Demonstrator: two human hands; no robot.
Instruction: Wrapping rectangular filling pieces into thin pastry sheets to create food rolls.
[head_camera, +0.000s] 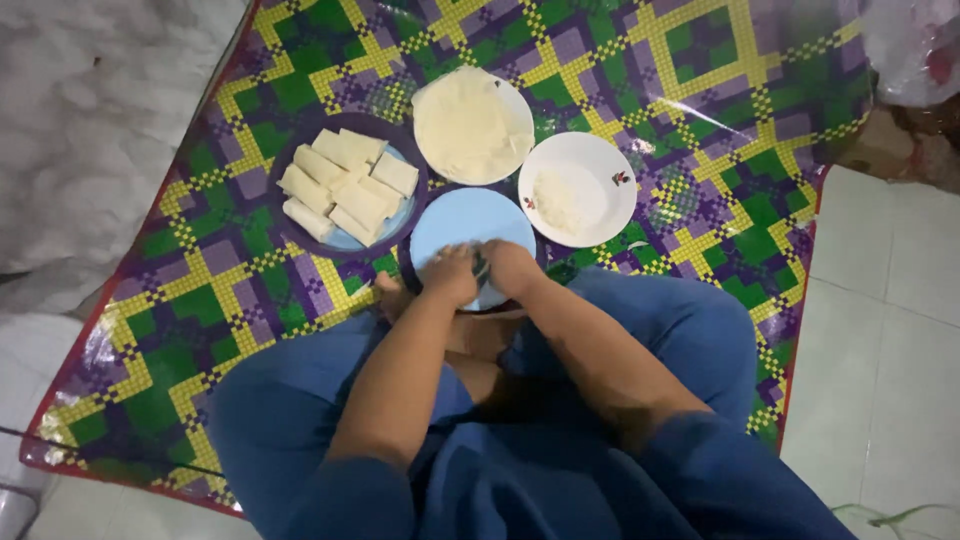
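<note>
My left hand (452, 274) and my right hand (510, 268) meet over the near edge of a light blue plate (465, 222), fingers curled together around something small and dark that I cannot make out. Beyond the blue plate sits a white plate with a stack of thin pale wrapper sheets (470, 122). At the left, a dark-rimmed plate (405, 160) holds several rolled pale wraps (345, 185). On the right, a white plate (600, 160) carries a small heap of white filling (555, 200).
All the plates rest on a woven mat (700, 100) patterned in purple, green and yellow, laid on a pale tiled floor (880, 330). My crossed legs in blue cloth (690, 320) fill the foreground. A plastic bag (915, 45) lies at the top right.
</note>
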